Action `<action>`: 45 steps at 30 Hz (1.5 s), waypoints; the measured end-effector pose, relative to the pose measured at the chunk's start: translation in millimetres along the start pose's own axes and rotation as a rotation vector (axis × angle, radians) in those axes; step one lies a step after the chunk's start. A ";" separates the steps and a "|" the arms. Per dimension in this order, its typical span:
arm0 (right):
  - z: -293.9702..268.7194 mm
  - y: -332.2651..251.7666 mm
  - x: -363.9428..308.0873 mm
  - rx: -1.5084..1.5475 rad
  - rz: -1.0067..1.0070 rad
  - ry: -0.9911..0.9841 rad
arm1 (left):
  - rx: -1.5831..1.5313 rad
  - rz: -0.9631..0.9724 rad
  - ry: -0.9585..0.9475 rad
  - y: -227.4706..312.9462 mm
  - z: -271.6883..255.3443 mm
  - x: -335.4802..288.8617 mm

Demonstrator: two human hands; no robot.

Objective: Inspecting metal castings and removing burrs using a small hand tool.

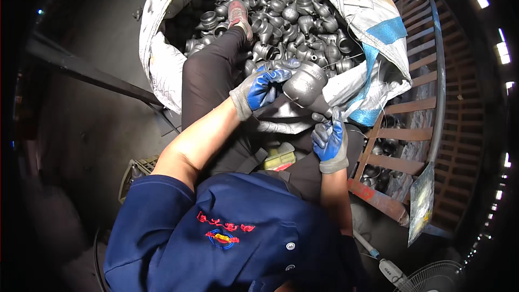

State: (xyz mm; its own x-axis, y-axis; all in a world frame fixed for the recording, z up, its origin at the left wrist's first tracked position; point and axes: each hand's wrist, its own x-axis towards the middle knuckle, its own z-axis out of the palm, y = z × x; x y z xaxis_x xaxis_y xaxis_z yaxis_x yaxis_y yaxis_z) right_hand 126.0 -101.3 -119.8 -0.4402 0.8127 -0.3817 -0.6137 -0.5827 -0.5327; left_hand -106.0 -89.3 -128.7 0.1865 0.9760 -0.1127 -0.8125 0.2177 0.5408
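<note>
I hold one grey cast pipe fitting [305, 87] over my lap, left hand [260, 89] fingers curled round its wide end, right hand [330, 140] fingers gripping its narrow end. The big white bulk sack [162, 59] ahead is heaped with fittings, so I judge most remain.

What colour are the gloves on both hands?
Blue palms with grey cuffs, on the left hand and right hand; head view.
</note>
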 end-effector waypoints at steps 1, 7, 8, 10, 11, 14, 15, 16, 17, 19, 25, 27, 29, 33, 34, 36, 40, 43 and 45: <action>-2.9 -0.2 2.8 -0.001 0.001 0.009 | 0.027 -0.016 0.010 2.9 1.6 -0.7; 24.0 -6.5 4.1 -0.246 -0.185 0.126 | -0.101 0.004 -0.081 7.1 6.1 -2.3; 31.1 -6.9 2.4 -0.244 -0.201 0.190 | -0.109 0.062 -0.046 -1.4 6.3 -0.1; 38.5 -8.9 1.6 -0.360 -0.241 0.227 | -0.126 0.036 -0.006 -4.6 0.0 -0.9; 41.9 -10.1 1.2 -0.475 -0.284 0.263 | -0.142 0.008 0.030 -5.9 -2.4 -1.2; 46.4 -9.5 0.1 -0.542 -0.338 0.278 | -0.224 0.029 0.007 -14.2 -9.0 1.3; 46.6 -9.2 -0.1 -0.575 -0.394 0.263 | -0.244 0.034 -0.016 -15.1 -9.1 1.9; 44.0 -8.8 0.8 -0.574 -0.394 0.262 | -0.243 0.035 -0.015 -15.7 -8.9 3.9; 39.7 -7.4 2.5 -0.615 -0.395 0.263 | -0.303 0.034 0.008 -14.2 -5.8 5.7; 35.8 -2.4 1.8 -0.653 -0.396 0.260 | -0.359 0.037 0.033 -12.9 -0.3 6.3; 62.6 18.1 -18.3 -0.560 -0.440 0.104 | -0.521 -0.035 0.054 -10.4 5.8 -1.8; 69.3 14.4 -25.3 -0.571 -0.313 0.171 | -0.486 -0.086 0.094 -4.6 16.5 -7.5; 74.5 15.3 -27.2 -0.621 -0.232 0.203 | -0.522 -0.067 0.087 -6.3 15.4 -5.6; 86.4 29.9 -21.6 -0.496 -0.355 0.038 | -0.510 -0.091 0.050 -12.0 1.9 -0.6; 89.1 29.1 -22.8 -0.516 -0.358 -0.004 | -0.540 -0.119 0.042 -14.2 -0.7 -0.4; 88.3 29.6 -21.4 -0.562 -0.315 0.017 | -0.561 -0.116 0.050 -19.2 -9.5 2.5; 87.1 31.7 -18.7 -0.566 -0.317 0.005 | -0.596 -0.136 0.034 -22.9 -14.4 6.9; 81.5 35.7 -18.1 -0.554 -0.370 -0.048 | -0.528 -0.144 0.077 -25.7 -17.3 10.5; 76.7 36.2 -18.6 -0.562 -0.392 -0.037 | -0.528 -0.131 0.080 -25.1 -12.4 9.9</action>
State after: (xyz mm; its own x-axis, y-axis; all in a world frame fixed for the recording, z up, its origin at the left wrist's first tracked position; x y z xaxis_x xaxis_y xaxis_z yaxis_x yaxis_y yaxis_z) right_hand 61.7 -137.5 -74.0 -0.2831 0.9572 -0.0601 -0.3038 -0.1489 -0.9410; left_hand -90.6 -85.0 -153.8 0.2787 0.9336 -0.2253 -0.9559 0.2923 0.0287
